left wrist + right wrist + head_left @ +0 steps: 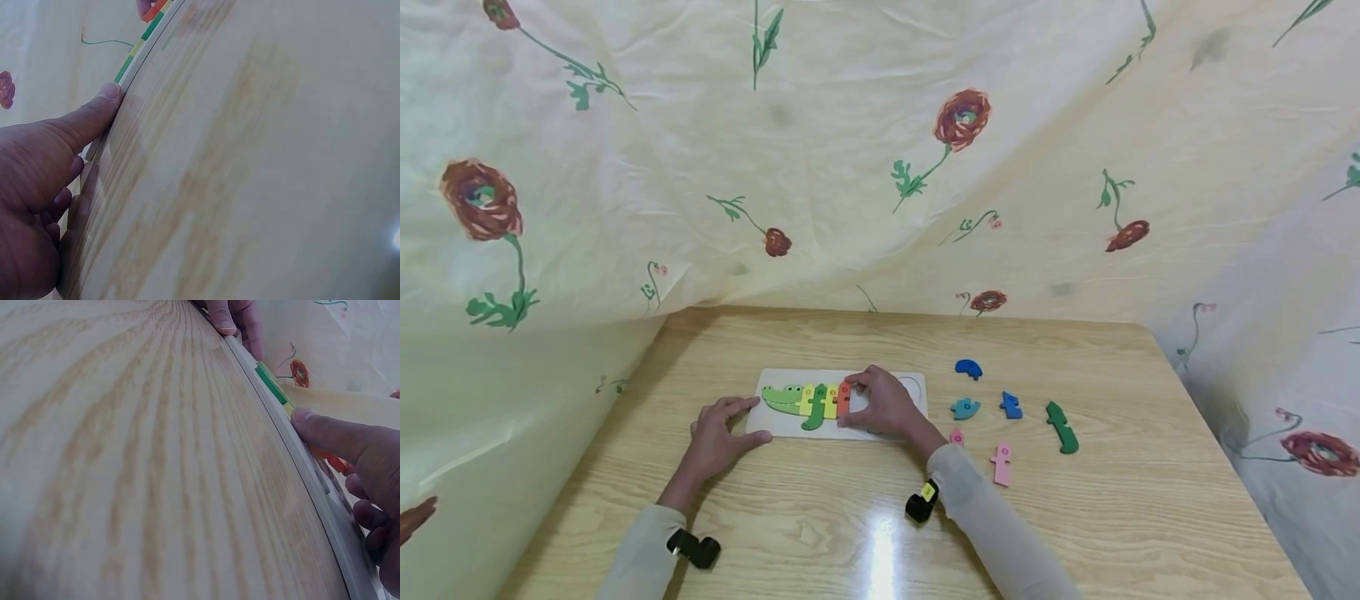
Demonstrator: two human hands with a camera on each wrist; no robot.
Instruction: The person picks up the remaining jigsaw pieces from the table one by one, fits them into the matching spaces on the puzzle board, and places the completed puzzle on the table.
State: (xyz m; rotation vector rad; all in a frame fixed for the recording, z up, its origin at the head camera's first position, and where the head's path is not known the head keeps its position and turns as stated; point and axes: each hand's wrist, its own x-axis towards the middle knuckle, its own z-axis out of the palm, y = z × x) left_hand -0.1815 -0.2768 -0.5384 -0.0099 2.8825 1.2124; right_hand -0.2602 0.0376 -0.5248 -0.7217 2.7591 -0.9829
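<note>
A white puzzle board lies on the table, with a green crocodile head at its left and yellow and green body pieces beside it. My left hand holds the board's left end, thumb at the near corner and fingers at the side edge. Over the board, my right hand pinches an orange puzzle piece between thumb at its near end and fingers at its far end. This piece stands against the last yellow one. The right hand covers part of the board's bare right half.
Loose puzzle pieces lie right of the board: a blue arched piece, a teal piece, a blue piece, a dark green piece and two pink pieces, one a long pink piece. Flowered cloth hangs behind the table.
</note>
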